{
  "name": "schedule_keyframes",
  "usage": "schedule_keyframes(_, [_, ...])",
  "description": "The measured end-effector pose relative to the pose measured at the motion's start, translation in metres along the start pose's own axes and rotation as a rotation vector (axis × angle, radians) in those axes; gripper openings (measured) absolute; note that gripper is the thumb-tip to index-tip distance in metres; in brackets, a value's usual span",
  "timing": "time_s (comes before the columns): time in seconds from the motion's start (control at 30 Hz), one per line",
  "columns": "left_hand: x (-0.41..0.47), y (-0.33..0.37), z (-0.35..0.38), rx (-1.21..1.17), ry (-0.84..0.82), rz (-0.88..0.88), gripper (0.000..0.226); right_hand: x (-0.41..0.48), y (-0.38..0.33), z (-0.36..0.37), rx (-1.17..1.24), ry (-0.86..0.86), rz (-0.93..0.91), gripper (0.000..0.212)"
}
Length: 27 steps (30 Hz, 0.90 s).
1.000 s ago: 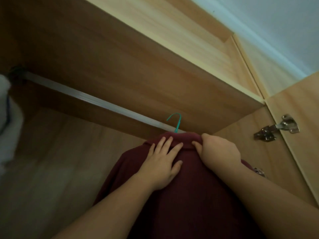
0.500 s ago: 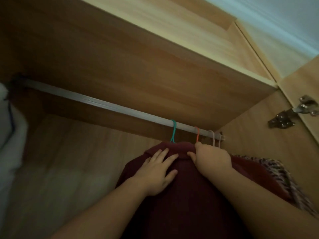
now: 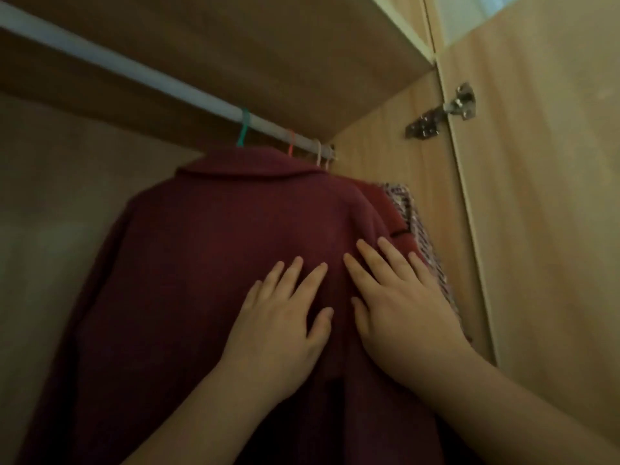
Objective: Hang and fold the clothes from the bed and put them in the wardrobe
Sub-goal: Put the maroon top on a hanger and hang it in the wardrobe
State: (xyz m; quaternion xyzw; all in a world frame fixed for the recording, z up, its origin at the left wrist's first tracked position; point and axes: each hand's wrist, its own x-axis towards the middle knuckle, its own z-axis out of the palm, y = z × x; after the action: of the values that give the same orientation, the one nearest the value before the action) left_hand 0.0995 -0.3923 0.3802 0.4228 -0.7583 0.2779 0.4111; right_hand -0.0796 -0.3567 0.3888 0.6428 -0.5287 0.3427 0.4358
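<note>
- Moved since half a second ago: left hand [image 3: 278, 327] and right hand [image 3: 402, 310] are down from the collar to the mid-back of the maroon coat [image 3: 201, 263]; the right hand's fingers, then curled at the collar, now lie straight.
- Rail [image 3: 134, 67]: pale metal bar, runs under the wardrobe's upper shelf, from upper left down to the right side wall.
- Maroon coat: inside the wardrobe, hangs from the rail, back and collar towards the camera.
- Teal hanger hook [image 3: 244, 129]: over the rail, just above the coat's collar.
- Left hand: flat on the coat's back, fingers spread, gripping nothing.
- Orange hook [image 3: 291, 142] and pale hooks [image 3: 318, 152]: on the rail, right of the teal one.
- Right hand: flat on the coat just beside the left hand, fingers straight, gripping nothing.
- Patterned garment [image 3: 419, 236]: hangs behind the coat's right edge.
- Hinge [image 3: 443, 112]: metal, joins the side wall to the open door [image 3: 536, 196].
</note>
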Motion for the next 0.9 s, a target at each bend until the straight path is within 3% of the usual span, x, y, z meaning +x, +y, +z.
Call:
schedule_keyframes(0.17, [-0.094, 0.053, 0.038, -0.265, -0.028, -0.051, 0.064, -0.155, 0.017, 0.001, 0.082, -0.09, 0.059, 0.064])
schedule_keyframes(0.27, [-0.163, 0.102, 0.063, -0.353, -0.067, -0.047, 0.063, -0.242, 0.028, -0.001, 0.121, -0.229, 0.175, 0.066])
schedule_keyframes(0.43, [-0.273, 0.202, 0.085, -0.487, -0.318, -0.066, 0.068, -0.377, 0.041, -0.038, 0.135, -0.531, 0.34, 0.066])
schedule_keyframes(0.7, [-0.388, 0.405, 0.076, -0.521, -0.86, 0.112, 0.069, -0.561, 0.124, -0.185, 0.019, -0.781, 0.591, 0.07])
schedule_keyframes(0.9, [-0.432, 0.566, 0.041, -0.576, -0.933, 0.339, 0.07, -0.67, 0.194, -0.322, -0.127, -0.774, 0.793, 0.065])
